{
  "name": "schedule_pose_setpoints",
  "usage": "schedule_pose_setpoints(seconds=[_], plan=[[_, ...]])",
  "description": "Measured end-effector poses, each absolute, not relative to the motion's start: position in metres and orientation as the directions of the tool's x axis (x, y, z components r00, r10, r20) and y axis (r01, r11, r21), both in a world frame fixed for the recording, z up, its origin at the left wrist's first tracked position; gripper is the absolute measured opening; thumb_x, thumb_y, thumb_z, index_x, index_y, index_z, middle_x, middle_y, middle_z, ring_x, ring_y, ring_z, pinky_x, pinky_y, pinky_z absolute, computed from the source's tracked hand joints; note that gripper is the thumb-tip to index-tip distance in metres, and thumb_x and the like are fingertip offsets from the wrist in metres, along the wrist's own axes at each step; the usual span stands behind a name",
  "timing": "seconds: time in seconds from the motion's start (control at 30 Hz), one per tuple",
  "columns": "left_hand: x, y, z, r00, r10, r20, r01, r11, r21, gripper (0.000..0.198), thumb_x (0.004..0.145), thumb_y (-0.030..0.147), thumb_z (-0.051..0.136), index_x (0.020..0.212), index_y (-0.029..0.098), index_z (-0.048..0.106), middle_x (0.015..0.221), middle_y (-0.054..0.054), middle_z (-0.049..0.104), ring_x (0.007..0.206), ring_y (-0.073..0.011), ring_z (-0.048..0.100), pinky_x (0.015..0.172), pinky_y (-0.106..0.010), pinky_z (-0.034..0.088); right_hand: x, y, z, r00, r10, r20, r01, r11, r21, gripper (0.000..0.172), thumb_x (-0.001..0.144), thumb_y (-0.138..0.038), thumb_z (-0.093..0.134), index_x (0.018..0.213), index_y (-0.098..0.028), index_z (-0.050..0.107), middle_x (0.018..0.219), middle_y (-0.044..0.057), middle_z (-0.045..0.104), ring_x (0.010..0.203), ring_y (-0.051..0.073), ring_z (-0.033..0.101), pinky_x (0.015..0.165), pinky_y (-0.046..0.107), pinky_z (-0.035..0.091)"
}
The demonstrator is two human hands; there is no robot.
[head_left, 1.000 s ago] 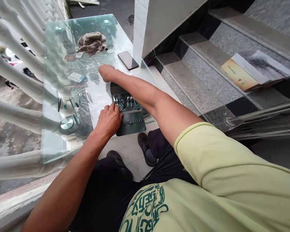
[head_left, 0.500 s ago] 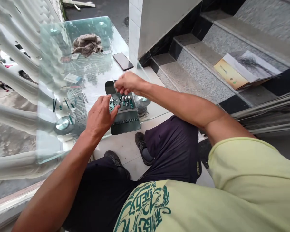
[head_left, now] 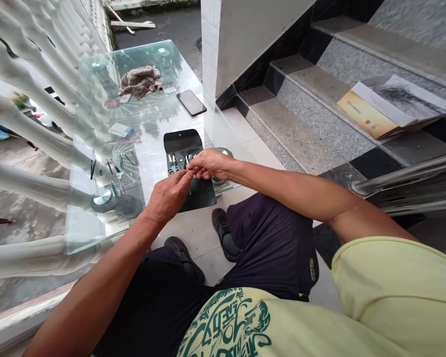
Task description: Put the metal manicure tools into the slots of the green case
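Note:
A dark green manicure case (head_left: 182, 141) lies unfolded near the front edge of the glass table, with scissors (head_left: 174, 166) and other small metal tools tucked in its middle panel. Over that panel, my left hand (head_left: 168, 196) and my right hand (head_left: 212, 162) meet at the fingertips. Both are closed in a pinch. Whatever sits between the fingers is too small or too covered to make out. The hands hide much of the lower panel and part of the tool row.
On the glass table (head_left: 152, 141) lie a phone (head_left: 192, 103), a crumpled cloth (head_left: 141, 82), a blue-and-white packet (head_left: 120, 130) and small items. Loose tools show around its left side (head_left: 119, 171). White balusters line the left. Stairs rise on the right, with an open cardboard piece (head_left: 367, 111).
My right hand has come down from the case's top flap to meet my left hand. My left fingers have closed from a spread pose into a pinch. The top flap is now uncovered.

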State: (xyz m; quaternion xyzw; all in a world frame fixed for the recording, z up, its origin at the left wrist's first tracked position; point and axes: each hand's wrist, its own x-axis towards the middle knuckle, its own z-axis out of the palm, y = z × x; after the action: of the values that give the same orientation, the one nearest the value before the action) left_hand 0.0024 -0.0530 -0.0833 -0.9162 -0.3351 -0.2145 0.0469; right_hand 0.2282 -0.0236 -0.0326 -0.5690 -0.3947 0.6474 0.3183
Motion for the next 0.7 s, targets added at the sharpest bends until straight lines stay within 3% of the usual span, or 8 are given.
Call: schedule_pose_setpoints(seconds=[0.2,0.5,0.6,0.7], plan=[[-0.002,-0.051,-0.080,0.662,0.610,0.435,0.690,-0.723,-0.034,0.032,0.129,0.017,0.055,0.128,0.021,0.087,0.123,-0.017,0.094,0.104,-0.0279,0.092,0.084,-0.035,0.064,0.235,-0.020,-0.034,-0.181,0.852,-0.491,0.114,-0.478,-0.871,0.037,0.111,-0.008,0.085,0.075,-0.015,0.078,0.070,0.004,0.077,0.051,0.007,0.060,0.042,0.016,0.036],[0.001,-0.063,-0.087,0.750,0.560,0.352,0.643,-0.742,-0.188,0.035,0.129,0.013,0.054,0.132,0.018,0.089,0.123,-0.017,0.095,0.096,-0.0283,0.088,0.076,-0.042,0.056,0.277,0.001,-0.032,-0.028,0.973,-0.230,0.260,-0.215,-0.941,0.041,0.116,-0.017,0.084,0.076,-0.017,0.078,0.073,0.007,0.079,0.055,0.009,0.059,0.045,0.022,0.036],[0.003,-0.064,-0.089,0.751,0.571,0.332,0.650,-0.730,-0.213,0.037,0.128,0.011,0.053,0.134,0.016,0.089,0.123,-0.019,0.094,0.096,-0.0293,0.087,0.076,-0.043,0.055,0.283,0.006,-0.041,-0.030,0.982,-0.184,0.349,-0.163,-0.923,0.032,0.113,-0.025,0.088,0.082,-0.017,0.082,0.077,0.008,0.082,0.062,0.014,0.065,0.052,0.025,0.044],[0.006,-0.066,-0.090,0.741,0.610,0.282,0.670,-0.703,-0.238,0.040,0.127,0.009,0.050,0.136,0.015,0.089,0.122,-0.020,0.093,0.097,-0.0305,0.086,0.078,-0.043,0.055,0.286,0.010,-0.047,0.006,0.996,-0.094,0.512,-0.084,-0.855,0.022,0.111,-0.022,0.082,0.091,-0.017,0.087,0.090,0.011,0.088,0.079,0.021,0.077,0.073,0.032,0.061]])
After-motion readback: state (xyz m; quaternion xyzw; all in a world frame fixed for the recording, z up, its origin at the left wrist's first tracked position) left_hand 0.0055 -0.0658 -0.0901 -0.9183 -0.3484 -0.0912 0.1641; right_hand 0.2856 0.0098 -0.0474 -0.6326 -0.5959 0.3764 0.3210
